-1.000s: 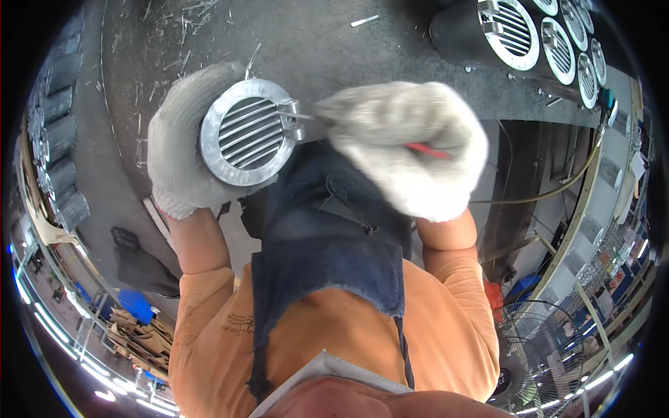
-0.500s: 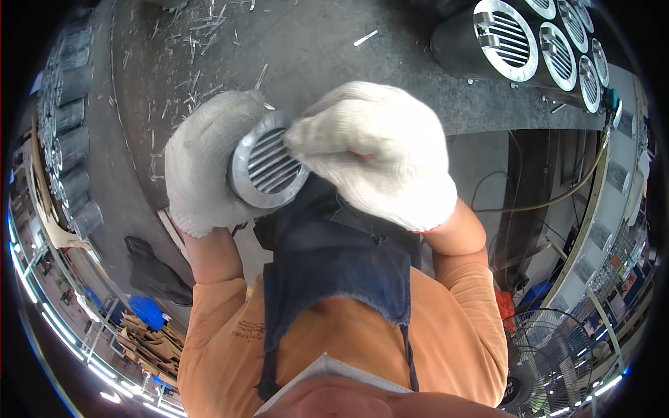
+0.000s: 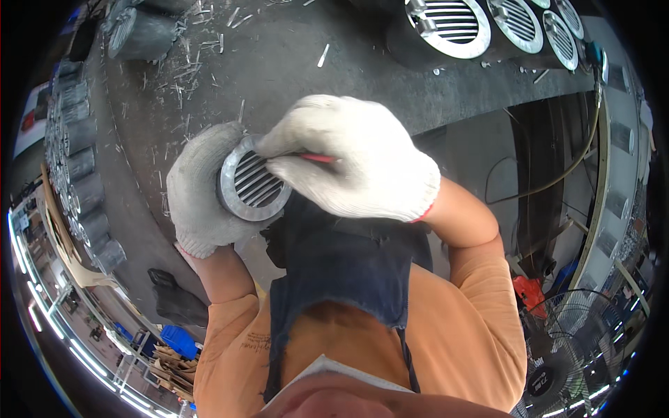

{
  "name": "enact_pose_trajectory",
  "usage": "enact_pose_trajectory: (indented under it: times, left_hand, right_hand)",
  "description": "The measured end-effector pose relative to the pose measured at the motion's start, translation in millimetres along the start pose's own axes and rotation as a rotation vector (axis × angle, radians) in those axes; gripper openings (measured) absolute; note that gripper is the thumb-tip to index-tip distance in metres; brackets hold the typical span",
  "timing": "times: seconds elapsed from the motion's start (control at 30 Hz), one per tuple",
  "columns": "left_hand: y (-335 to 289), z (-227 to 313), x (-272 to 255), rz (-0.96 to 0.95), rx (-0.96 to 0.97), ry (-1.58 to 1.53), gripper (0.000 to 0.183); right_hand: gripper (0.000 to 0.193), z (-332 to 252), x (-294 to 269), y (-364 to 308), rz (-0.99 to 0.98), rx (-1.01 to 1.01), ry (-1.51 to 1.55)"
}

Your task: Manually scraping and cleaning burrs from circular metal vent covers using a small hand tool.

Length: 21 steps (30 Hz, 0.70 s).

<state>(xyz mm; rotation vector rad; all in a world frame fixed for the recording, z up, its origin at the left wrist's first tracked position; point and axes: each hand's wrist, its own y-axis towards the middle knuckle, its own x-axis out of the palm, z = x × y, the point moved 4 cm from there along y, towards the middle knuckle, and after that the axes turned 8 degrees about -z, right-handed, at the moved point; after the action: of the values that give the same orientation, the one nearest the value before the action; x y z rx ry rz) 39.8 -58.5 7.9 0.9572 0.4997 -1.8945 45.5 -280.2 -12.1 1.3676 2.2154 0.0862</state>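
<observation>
My left hand (image 3: 195, 188), in a white knit glove, is wrapped round a round metal vent cover (image 3: 255, 182). Parallel slats span the cover inside a flat silvery ring. My right hand (image 3: 355, 150), gloved the same way, is closed in a pinch at the cover's right edge. A slim red tool (image 3: 319, 158) shows between its fingers; the tip is hidden by the glove, so I cannot tell its exact kind. Both hands are held in front of my dark blue apron (image 3: 341, 258), over the near edge of the grey workbench (image 3: 279, 76).
Several similar slatted vent covers (image 3: 516, 26) stand at the far right, and another (image 3: 143, 35) at the far left. Metal slivers (image 3: 185, 83) litter the bench. Stacked metal cylinders (image 3: 80, 167) line the left. A hose (image 3: 550, 188) hangs right; a fan (image 3: 564, 362) stands lower right.
My view has shifted, so the far covers appear farther left and another shows at far left. The pinched right hand has moved over the cover's upper right, baring more of the red tool.
</observation>
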Motion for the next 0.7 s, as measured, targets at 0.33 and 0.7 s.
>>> enact_pose_trajectory:
  times: [0.33,0.7]
  left_hand:
    - [0.3,6.1,0.9,-0.042,0.105,0.154,0.095]
    - [-11.6,-8.5,-3.5,0.020,0.155,0.075,0.104]
  right_hand:
    - [0.022,14.2,17.6,-11.4,-0.012,0.037,0.089]
    - [0.022,40.2,11.0,-59.1,0.339,0.050,1.242]
